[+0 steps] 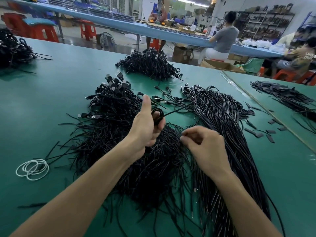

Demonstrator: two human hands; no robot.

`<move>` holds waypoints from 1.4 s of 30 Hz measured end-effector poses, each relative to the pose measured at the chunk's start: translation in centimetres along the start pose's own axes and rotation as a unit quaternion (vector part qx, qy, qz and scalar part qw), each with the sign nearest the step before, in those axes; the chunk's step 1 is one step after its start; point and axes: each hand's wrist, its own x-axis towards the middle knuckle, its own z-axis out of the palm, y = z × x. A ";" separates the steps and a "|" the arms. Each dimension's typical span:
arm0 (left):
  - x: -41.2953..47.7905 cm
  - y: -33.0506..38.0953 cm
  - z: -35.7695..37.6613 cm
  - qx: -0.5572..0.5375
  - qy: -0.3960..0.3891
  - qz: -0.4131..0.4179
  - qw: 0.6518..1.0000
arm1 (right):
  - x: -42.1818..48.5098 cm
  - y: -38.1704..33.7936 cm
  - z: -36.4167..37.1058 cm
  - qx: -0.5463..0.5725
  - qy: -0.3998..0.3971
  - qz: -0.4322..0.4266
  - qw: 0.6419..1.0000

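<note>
Coil of glossy black cable point(156, 115) in grip of left hand point(145, 127)

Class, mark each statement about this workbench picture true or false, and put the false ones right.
1. The left hand grips a small coiled loop of black cable. True.
2. The right hand is above a heap of thin black wires. True.
3. The thin white rings hang on the right hand. False: they lie on the green table top, left of both arms.
4. The table top is red. False: it is green.
</note>
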 end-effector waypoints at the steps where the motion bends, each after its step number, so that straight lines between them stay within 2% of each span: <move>1: -0.2 0.1 0.1 0.009 -0.008 0.005 1.000 | 0.1 -0.5 -0.1 0.049 0.039 0.008 0.998; 3: -0.5 0.3 0.4 0.032 -0.034 0.024 0.999 | 0.2 -2.0 -0.3 0.209 0.081 0.038 0.974; 5: -0.9 0.5 0.7 0.045 -0.068 0.044 0.996 | 0.2 -3.5 -0.4 0.388 0.085 0.074 0.915; 7: -1.3 0.8 1.0 0.053 -0.097 0.061 0.992 | 0.1 -4.7 -0.2 0.496 0.068 0.095 0.861; 13: -2.2 1.1 1.3 0.090 -0.161 0.057 0.981 | -0.1 -6.3 0.3 0.638 0.079 0.170 0.747; 15: -2.6 1.1 1.7 0.093 -0.176 0.073 0.977 | -0.1 -6.2 0.3 0.657 0.079 0.188 0.726; 16: -2.7 1.0 2.0 0.081 -0.177 0.087 0.977 | -0.1 -6.0 0.4 0.654 0.071 0.193 0.728; 21: -2.7 1.1 2.1 0.014 -0.143 0.178 0.973 | -0.8 -6.2 1.2 0.530 0.020 0.225 0.817; 23: -2.6 1.3 1.9 0.001 -0.127 0.191 0.973 | -1.2 -6.3 1.0 0.511 -0.002 0.192 0.838; 25: -2.4 1.3 2.0 0.022 -0.092 0.202 0.975 | -1.2 -6.0 0.5 0.478 -0.012 0.124 0.869; 28: -1.9 1.0 1.8 0.025 -0.035 0.190 0.981 | -1.1 -5.3 -0.2 0.305 0.020 0.033 0.952; 29: -1.7 0.9 1.7 0.017 -0.020 0.175 0.984 | -1.1 -5.1 -0.3 0.233 0.037 0.011 0.972; 31: -1.5 0.8 1.6 0.008 -0.007 0.150 0.989 | -1.3 -4.8 -0.3 0.110 0.070 -0.041 0.991; 34: -1.3 0.6 1.6 0.016 -0.001 0.134 0.991 | -1.8 -4.9 0.0 -0.044 0.115 -0.151 0.981; 37: -0.8 0.2 1.4 0.030 0.003 0.113 0.993 | -2.3 -5.3 0.2 -0.198 0.117 -0.277 0.933; 40: -0.7 -0.3 1.1 0.051 -0.057 0.065 0.995 | -1.8 -5.8 -0.7 -0.272 0.074 -0.367 0.886; 42: -0.8 -0.4 0.8 0.059 -0.111 -0.001 0.992 | -1.0 -6.0 -1.7 -0.276 0.010 -0.399 0.875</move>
